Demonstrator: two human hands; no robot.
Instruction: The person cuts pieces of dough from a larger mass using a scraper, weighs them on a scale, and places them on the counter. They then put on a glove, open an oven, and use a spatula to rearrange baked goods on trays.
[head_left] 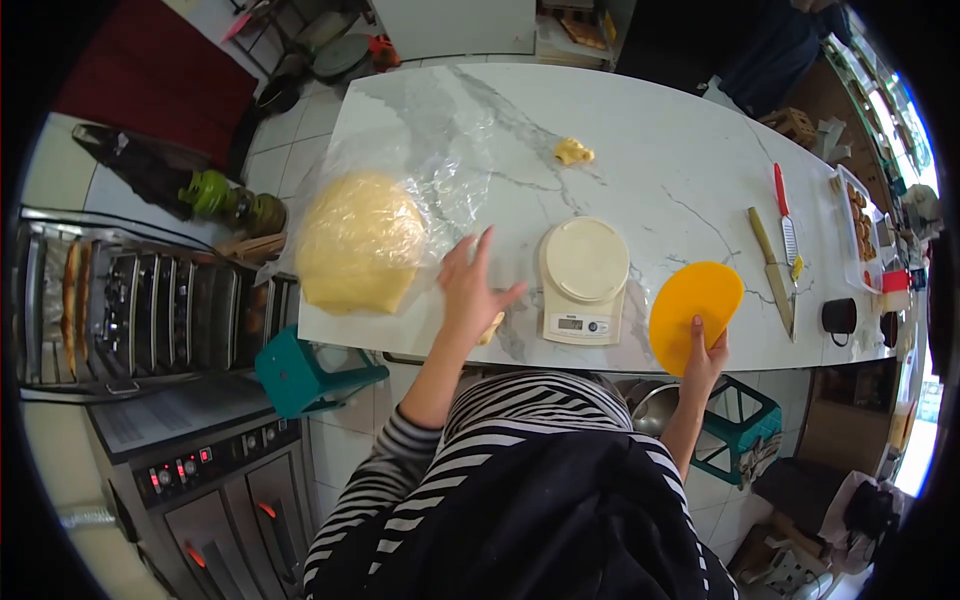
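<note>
My left hand [473, 288] is over the marble table with its fingers spread, between the dough and the scale. A big mound of yellow dough [362, 240] lies to its left, partly under clear plastic wrap [450, 165]. Beside my left wrist a small dough piece [491, 328] shows, partly hidden by the hand. The white digital kitchen scale [585, 280] stands in the middle, nothing on its round plate; its digits are too small to read. In my right hand [704, 355] is a yellow oval dough scraper, [694, 312] held by its lower edge, right of the scale.
Another dough lump [573, 151] lies farther back on the table [640, 110]. At the right are a knife [771, 265], a red-handled grater [785, 220], a dark cup [839, 317] and a plastic box [856, 225] of baked pieces. Teal stools [305, 372] stand below the front edge.
</note>
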